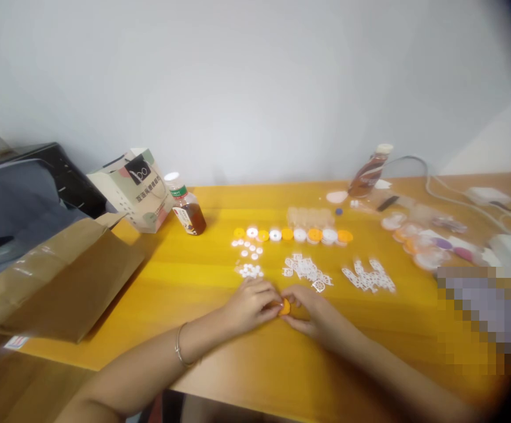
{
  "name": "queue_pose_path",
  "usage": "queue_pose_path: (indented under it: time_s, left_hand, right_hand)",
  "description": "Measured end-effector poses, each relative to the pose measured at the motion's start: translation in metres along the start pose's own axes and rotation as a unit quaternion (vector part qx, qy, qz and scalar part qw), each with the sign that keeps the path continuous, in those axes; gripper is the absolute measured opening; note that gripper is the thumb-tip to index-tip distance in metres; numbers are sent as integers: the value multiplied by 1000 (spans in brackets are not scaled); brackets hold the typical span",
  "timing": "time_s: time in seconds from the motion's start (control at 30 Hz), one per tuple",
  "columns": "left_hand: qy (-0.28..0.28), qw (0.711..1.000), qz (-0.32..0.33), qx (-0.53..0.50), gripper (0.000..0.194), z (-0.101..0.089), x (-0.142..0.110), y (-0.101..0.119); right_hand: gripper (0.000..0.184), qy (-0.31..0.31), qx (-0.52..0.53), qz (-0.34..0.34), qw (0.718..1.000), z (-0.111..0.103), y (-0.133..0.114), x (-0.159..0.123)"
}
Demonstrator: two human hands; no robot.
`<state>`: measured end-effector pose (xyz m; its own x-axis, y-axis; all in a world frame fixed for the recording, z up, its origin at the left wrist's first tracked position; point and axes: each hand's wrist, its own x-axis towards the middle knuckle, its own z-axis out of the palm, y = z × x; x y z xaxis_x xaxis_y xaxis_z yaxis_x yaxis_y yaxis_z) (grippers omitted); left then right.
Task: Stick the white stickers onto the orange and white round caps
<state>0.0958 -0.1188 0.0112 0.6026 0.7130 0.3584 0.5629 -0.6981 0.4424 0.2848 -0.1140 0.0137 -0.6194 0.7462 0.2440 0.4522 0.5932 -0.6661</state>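
Note:
A small round orange plastic piece [285,306] is held between my hands above the near part of the table. My left hand [252,304], with a bracelet at the wrist, pinches it from the left. My right hand [316,311] has thumb and fingers around its right side. Just beyond my left hand lie small white round pieces [251,271]. White openwork plastic pieces [306,269] form a pile past my right hand, and a second pile of white pieces [370,277] lies further right. Behind them runs a row of orange and white discs [287,234]. Blur hides fine detail.
On the wooden table [185,329], a brown paper bag [74,282], a printed gift bag [138,188] and a bottle [187,205] stand left. A tilted-looking bottle [370,170], cables [449,197] and packaged discs [418,241] occupy the right. A pale tray [311,217] lies behind the row.

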Motion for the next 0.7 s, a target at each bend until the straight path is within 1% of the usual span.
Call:
queue_pose_path:
  time_s: [0.13,0.23,0.47,0.6,0.7]
  left_hand:
    - [18,1000,-5,9,18,-4,-4,0]
    - [17,1000,-4,24,21,-7,-9,3]
    - [9,998,29,51,27,-6,-13,5]
    - [9,998,31,57,27,-6,-13,5]
    - [4,998,31,56,27,-7,-13,6]
  right_hand:
    - [12,29,-6,-24,999,-1,1,0]
    - [13,48,-15,-47,998,1,3,-1]
    - [16,55,-29,-64,996,7,14,-4]
    - [17,53,-43,-76,995,8,15,-5]
    - [16,50,-50,-72,995,6,12,-5]
